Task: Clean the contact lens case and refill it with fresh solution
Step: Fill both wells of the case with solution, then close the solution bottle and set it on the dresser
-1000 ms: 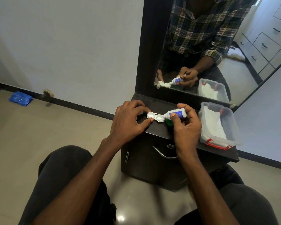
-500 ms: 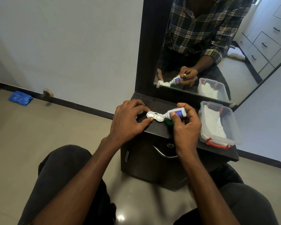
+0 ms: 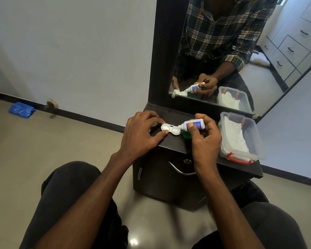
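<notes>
Blue plastic packet (image 3: 21, 110) lying on the beige floor at far left, against the dark skirting, with a small round doorstop (image 3: 52, 103) just to its right.

Left hand (image 3: 139, 134) resting on the left end of the dark cabinet top (image 3: 171, 143), fingers curled; the thumb tip is touching the near edge of the lens case and the forefinger is bending round its far side, so the hand is steadying the case between them. A white cap (image 3: 153, 126) is showing partly under these fingers.

White lens case (image 3: 170, 129) lying flat on the cabinet top between the two hands, both round wells uncovered and facing up. The left well is sitting just beside the left thumb tip; the right well is sitting under the bottle's nozzle.

Small white bottle (image 3: 193, 125) with a blue label, tilting nozzle-down to the left, its tip at the right well.

Green cap (image 3: 186, 136) lying on the cabinet top just below the bottle, partly hidden by the right thumb.

Right hand (image 3: 206, 139) gripping the bottle, thumb pressing its near side, fingers wrapping over its far end.

Clear plastic box (image 3: 241, 137) with red clasps sitting at the right end, holding white tissue.

Mirror (image 3: 241, 51) standing behind, reflecting the hands, bottle and box.
</notes>
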